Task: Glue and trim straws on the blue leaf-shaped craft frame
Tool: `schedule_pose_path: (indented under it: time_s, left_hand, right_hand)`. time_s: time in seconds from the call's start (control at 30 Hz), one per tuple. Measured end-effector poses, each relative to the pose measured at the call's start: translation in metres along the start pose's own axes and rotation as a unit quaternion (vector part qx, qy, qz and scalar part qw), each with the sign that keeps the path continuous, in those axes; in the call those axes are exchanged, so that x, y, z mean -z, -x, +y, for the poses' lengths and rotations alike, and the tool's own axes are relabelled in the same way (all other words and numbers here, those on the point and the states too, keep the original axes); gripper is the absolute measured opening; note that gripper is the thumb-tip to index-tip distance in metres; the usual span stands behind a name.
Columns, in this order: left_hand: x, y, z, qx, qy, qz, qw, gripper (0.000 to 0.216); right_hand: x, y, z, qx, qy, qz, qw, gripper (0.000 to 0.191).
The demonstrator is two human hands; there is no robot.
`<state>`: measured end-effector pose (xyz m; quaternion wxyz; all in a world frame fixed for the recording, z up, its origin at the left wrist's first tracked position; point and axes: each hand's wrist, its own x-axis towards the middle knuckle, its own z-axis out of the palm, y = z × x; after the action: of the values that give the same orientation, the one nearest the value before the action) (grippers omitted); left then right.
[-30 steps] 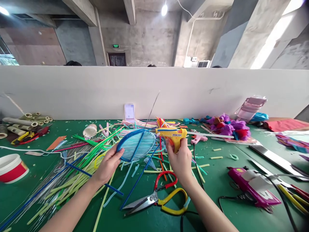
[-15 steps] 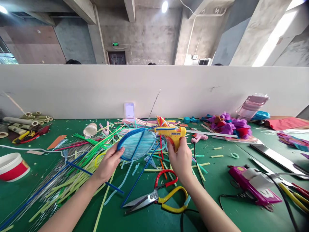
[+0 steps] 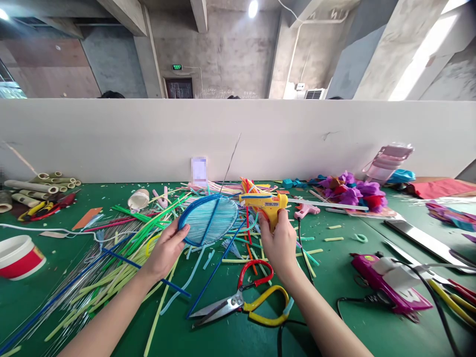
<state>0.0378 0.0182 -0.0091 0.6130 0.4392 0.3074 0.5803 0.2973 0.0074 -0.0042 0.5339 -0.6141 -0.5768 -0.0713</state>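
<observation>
The blue oval frame, a thin hoop with a straight blue rib down its middle and fine pale-blue strands stretched flat across it, is held tilted just above the green tabletop, near the middle of the view. The left hand is closed on its lower left rim, with the thumb on the face and the fingers behind. The right hand is wrapped tight around the grip of the yellow glue gun, a glossy plastic tool whose nozzle points left, right at the frame's upper right rim. Just below the hands lie the scissors, with pointed steel blades, one red loop handle and one yellow. Long, thin plastic strips in green, yellow and blue lie in a loose heap under and to the left of the frame. Well to the right, a magenta glue gun rests on its side beside a black cord. Crinkled purple paper flowers sit near the smooth white partition, and a round white tub with a red band stands at the far left.
</observation>
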Motion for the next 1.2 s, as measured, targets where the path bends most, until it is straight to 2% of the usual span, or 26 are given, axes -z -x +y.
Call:
schedule_pose_path:
  time_s: [0.2, 0.47, 0.7, 0.97, 1.2]
  left_hand:
    - [-0.001, 0.0, 0.002, 0.001, 0.007, 0.007, 1.0, 0.053]
    - [-0.003, -0.001, 0.004, -0.001, 0.015, 0.01, 1.0, 0.041]
    - [-0.006, 0.0, 0.01, 0.005, 0.029, 0.034, 0.999, 0.05]
    - [-0.006, -0.001, 0.011, 0.003, 0.037, 0.034, 0.999, 0.056]
    - [-0.003, -0.004, 0.01, -0.002, 0.059, 0.041, 0.997, 0.051]
  right_hand:
    - [0.001, -0.001, 0.0, 0.003, 0.0, -0.002, 1.0, 0.018]
    - [0.001, -0.001, 0.002, 0.0, 0.007, -0.003, 1.0, 0.02]
    - [0.0, -0.001, 0.003, -0.003, 0.006, -0.005, 1.0, 0.019]
    - [0.0, -0.002, 0.003, -0.003, 0.012, -0.005, 1.0, 0.019]
    - [0.001, -0.002, 0.003, -0.014, 0.014, -0.018, 1.0, 0.02]
